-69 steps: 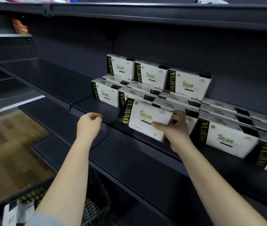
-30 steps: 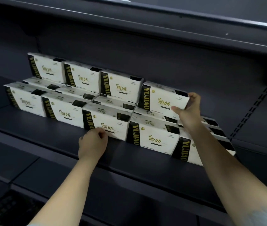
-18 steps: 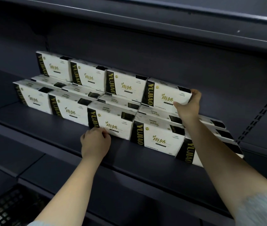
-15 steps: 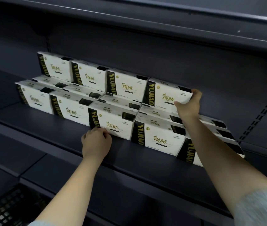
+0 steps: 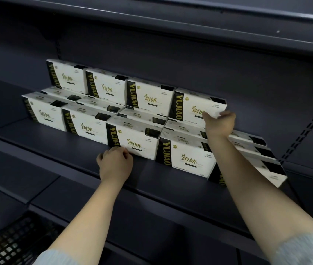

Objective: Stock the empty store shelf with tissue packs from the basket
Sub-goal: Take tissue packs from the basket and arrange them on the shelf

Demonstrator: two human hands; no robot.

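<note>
Risk entry: end pack of upper tier, unsettled

Item: tissue pack (image 5: pixel 195 107), rightmost of the raised back row on the shelf (image 5: pixel 86 150), standing on the flat packs beneath. Your right hand (image 5: pixel 219 122) pinches its lower right corner, fingers curled. Your left hand (image 5: pixel 116 164) rests in front of that pack, lower down on the shelf deck, fingers curled against the front-row pack (image 5: pixel 132 138); whether it grips is not clear.

Hazard: release before the end pack sits square and it may tip forward onto the front row.

Hazard: soft wrap dents if squeezed.

Basket (image 5: pixel 8 243): below the pack, far left; contents hidden.
</note>
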